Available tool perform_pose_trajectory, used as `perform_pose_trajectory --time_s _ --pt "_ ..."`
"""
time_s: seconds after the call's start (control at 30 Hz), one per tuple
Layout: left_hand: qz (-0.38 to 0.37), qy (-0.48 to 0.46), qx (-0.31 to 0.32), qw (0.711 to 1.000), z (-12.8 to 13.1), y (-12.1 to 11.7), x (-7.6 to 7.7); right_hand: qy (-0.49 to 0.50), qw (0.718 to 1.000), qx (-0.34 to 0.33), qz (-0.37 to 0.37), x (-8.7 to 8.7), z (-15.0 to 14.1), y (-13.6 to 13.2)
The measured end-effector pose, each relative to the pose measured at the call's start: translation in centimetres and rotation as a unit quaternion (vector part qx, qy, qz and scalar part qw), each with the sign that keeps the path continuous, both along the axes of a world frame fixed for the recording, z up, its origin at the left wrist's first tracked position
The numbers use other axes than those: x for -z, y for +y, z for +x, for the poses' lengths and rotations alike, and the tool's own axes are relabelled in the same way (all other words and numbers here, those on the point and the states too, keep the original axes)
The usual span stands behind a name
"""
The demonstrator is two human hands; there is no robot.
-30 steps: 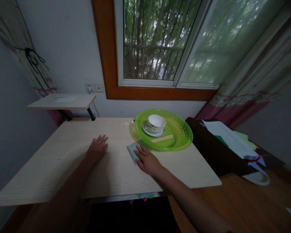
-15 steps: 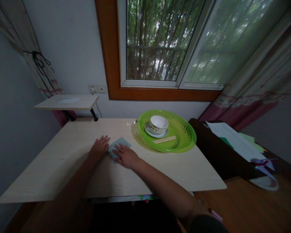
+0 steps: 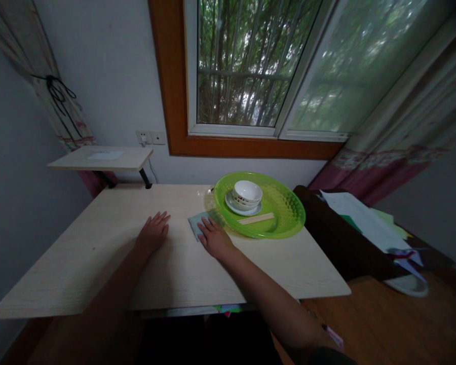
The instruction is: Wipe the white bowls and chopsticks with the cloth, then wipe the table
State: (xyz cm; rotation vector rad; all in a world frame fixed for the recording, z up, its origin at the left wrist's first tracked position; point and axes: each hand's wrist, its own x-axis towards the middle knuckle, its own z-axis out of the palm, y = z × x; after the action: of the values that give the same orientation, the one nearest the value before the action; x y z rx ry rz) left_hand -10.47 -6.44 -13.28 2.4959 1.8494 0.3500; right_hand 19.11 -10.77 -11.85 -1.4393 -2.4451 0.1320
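My right hand [image 3: 216, 241] lies on a folded light-blue cloth [image 3: 196, 223], fingers spread and pressing it flat against the pale wooden table [image 3: 197, 279]. Part of the cloth is hidden under the fingers. Left of it, my left hand [image 3: 152, 233] rests open on the bare tabletop, fingers extended and apart from the cloth. Just beyond my right hand stands a green plastic basin [image 3: 285, 225]. Inside it are a stack of white bowls [image 3: 248, 192] on a small plate [image 3: 233, 207] and several light wooden chopsticks [image 3: 256, 219].
A small raised shelf [image 3: 102, 158] on dark legs stands at the table's back left. Behind the table are a wall socket [image 3: 143, 137] and a window with an orange-brown frame [image 3: 251, 147]. Papers [image 3: 359, 215] lie on a dark piece of furniture [image 3: 327, 238] at the right.
My right hand has slid the cloth to the right and slightly away from me, up close to the basin. My left hand stays nearly in place, now apart from the cloth.
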Motion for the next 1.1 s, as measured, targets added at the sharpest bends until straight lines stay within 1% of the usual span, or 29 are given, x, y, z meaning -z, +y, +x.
perform_pose_trajectory --time_s 0.23,0.33,0.5,0.63,0.73,0.87,0.97,1.0,1.03,1.1 --pt "0.002 0.003 -0.002 1.0 0.2 -0.3 -0.3 0.003 1.0 0.016 0.01 0.1 1.8 -3.1" --pt "-0.001 0.001 -0.006 1.0 0.3 -0.3 -0.4 0.004 1.0 0.001 0.003 -0.2 2.3 -3.7" --pt "0.001 -0.007 -0.01 1.0 0.3 -0.1 0.0 0.016 1.0 -0.018 -0.006 -0.6 2.6 -4.0" --pt "0.009 -0.006 -0.008 1.0 0.3 -0.2 0.0 0.02 0.999 -0.038 -0.016 -0.5 1.7 -3.5" --pt "0.012 -0.006 -0.01 1.0 0.4 -0.3 -0.2 0.022 0.997 -0.072 -0.03 -0.6 0.4 -2.4" --pt "0.01 -0.004 -0.006 1.0 0.4 -0.3 -0.3 0.034 0.986 -0.149 -0.061 -1.0 -1.5 -0.4" --pt "0.013 -0.009 -0.007 1.0 0.2 -0.3 -0.2 0.087 0.969 -0.218 -0.079 -1.8 -2.4 0.9" --pt "0.016 -0.012 -0.008 1.0 0.2 -0.3 -0.2 0.118 0.965 -0.222 -0.076 -2.0 -2.6 1.1" --pt "0.019 -0.015 -0.008 1.0 0.1 -0.3 -0.1 0.152 0.963 -0.212 -0.07 -2.3 -2.7 1.3" --pt "0.029 -0.019 -0.004 0.999 0.1 -0.4 -0.1 0.212 0.964 -0.154 -0.052 -2.6 -2.6 1.5"
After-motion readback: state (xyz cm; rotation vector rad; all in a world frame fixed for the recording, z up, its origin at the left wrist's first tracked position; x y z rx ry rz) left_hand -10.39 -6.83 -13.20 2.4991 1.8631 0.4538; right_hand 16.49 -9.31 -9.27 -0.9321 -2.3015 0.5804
